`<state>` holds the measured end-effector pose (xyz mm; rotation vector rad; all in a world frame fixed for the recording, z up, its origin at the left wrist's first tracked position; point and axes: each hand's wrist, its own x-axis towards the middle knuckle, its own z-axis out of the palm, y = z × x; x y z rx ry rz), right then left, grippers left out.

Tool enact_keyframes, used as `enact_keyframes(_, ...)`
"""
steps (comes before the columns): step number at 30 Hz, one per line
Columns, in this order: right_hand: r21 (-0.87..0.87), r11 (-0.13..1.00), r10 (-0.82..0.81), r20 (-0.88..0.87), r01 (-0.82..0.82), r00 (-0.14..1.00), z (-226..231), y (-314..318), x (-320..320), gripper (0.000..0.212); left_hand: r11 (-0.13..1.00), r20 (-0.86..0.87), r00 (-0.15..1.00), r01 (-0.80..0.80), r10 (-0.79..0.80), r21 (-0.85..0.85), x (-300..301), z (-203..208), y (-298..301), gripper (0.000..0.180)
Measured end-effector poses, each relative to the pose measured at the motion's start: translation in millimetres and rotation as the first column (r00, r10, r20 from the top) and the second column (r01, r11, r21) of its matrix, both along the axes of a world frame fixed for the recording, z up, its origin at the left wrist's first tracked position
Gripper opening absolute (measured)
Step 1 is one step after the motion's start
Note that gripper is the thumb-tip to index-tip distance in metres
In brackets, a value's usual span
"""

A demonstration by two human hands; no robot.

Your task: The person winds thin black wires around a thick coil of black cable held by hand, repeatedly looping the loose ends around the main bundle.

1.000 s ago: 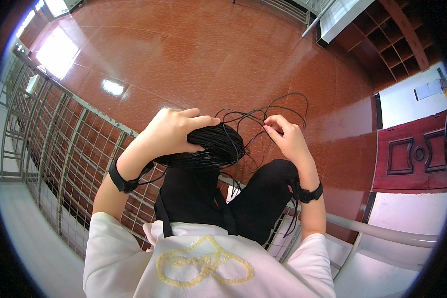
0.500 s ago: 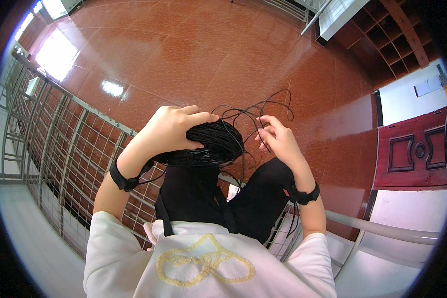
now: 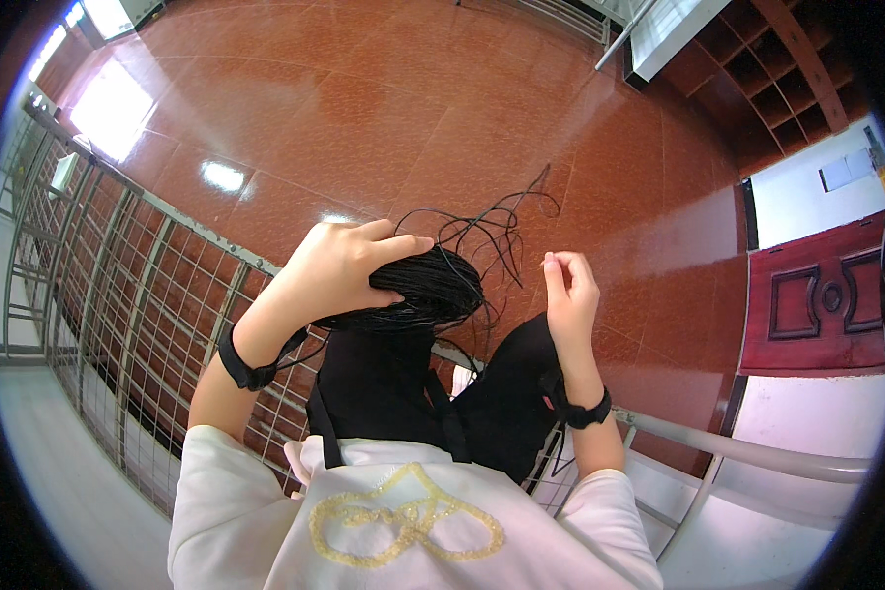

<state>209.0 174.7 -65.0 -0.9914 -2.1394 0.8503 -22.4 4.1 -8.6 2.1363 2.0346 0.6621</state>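
Note:
A thick bundle of thin black cord (image 3: 431,293) lies above my thighs. My left hand (image 3: 354,265) is wrapped over its left side, thumb on the near side and fingers across the top. Loose loops of the cord (image 3: 501,221) stick out from the bundle's far right end over the floor. To the right of them my right hand (image 3: 572,295) is raised with its fingers curled in and the thumb against them. It stands apart from the loops, and no cord shows in it.
A metal mesh railing (image 3: 157,256) runs along my left. Glossy red-brown floor tiles (image 3: 364,118) spread ahead. On the right are a dark red carved panel (image 3: 821,305) and a pale metal rail (image 3: 757,456). A wooden compartment rack (image 3: 777,79) stands at far right.
My right hand has let go of the cord strands and moved right, away from them, its fingers curling in. The loose loops have shifted slightly left. My left hand keeps its hold on the bundle.

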Motion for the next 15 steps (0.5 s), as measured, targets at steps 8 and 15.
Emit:
enact_keyframes(8, -0.562, 0.75, 0.305, -0.174, -0.349, 0.936, 8, -34, -24, 0.044, 1.0, -0.045, 0.999, 0.012, -0.012, 0.013, 11, 0, -6, 0.06)
enact_keyframes(15, -0.75, 0.308, 0.041, -0.604, -0.586, 0.796, 3, -21, -58, 0.044, 1.0, -0.053, 0.999, 0.006, -0.006, 0.015, 17, 3, -6, 0.06)
